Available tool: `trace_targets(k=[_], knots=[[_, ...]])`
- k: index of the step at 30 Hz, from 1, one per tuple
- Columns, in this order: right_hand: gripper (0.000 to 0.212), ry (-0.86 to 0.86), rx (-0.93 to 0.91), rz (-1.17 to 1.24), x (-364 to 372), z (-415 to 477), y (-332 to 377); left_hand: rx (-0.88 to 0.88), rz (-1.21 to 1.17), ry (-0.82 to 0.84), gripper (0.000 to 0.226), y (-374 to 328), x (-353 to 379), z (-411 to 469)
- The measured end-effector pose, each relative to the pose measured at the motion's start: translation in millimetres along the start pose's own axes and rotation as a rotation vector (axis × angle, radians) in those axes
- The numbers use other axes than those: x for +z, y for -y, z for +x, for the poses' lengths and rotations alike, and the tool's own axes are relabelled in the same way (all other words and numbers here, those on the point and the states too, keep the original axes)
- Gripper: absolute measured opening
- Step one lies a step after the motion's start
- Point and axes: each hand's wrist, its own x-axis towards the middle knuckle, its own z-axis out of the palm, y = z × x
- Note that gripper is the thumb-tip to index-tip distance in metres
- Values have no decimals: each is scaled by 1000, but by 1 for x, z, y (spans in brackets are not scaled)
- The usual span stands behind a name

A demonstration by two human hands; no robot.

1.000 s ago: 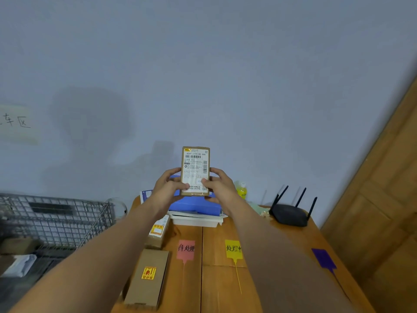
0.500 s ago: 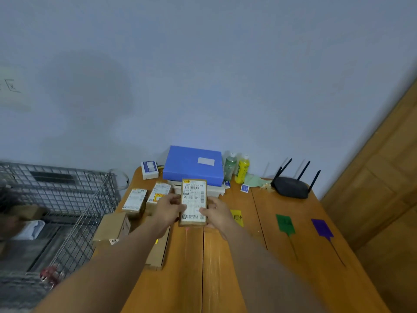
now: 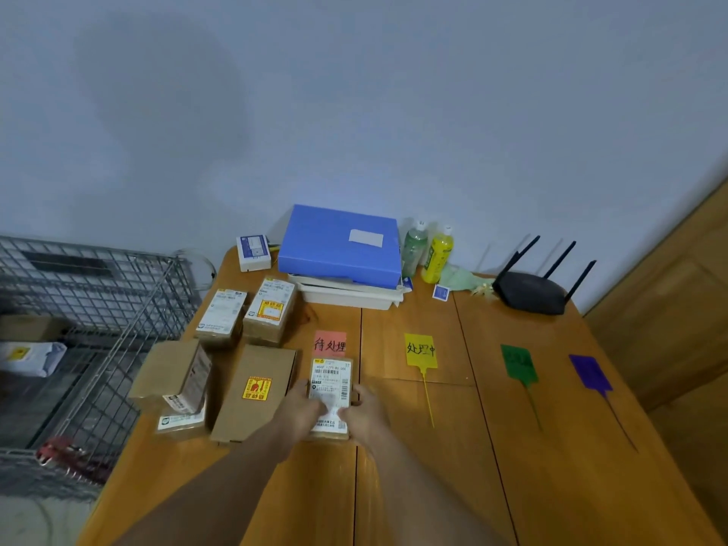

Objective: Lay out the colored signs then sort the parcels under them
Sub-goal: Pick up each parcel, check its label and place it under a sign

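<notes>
Sorting step in hand: placing small labelled parcel (image 3: 330, 382) on wooden table (image 3: 433, 474), just below pink sign (image 3: 330, 343). Pinched at its near end by left hand (image 3: 299, 413) and right hand (image 3: 364, 413), thumbs on top. Next, probably: letting go, then reaching left for flat carton (image 3: 254, 392).

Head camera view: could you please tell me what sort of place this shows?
Probably a small parcel-sorting corner: brown cardboard parcels with printed shipping labels on a wooden table, a row of pink, yellow, green and purple tag signs, and a grey wire-mesh cage cart alongside.
</notes>
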Motion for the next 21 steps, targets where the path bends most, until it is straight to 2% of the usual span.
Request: trace_targets(k=[10,18,21], knots=[[61,57,56,-66,15,29,-31,-84,32,-15,51,38,13,27],[47,70,60,-33,20,36,-29,-98,106,-73,62,34,15,34],[50,96,95,-29,16,35,-30,-103,127,-68,61,31,17,33]])
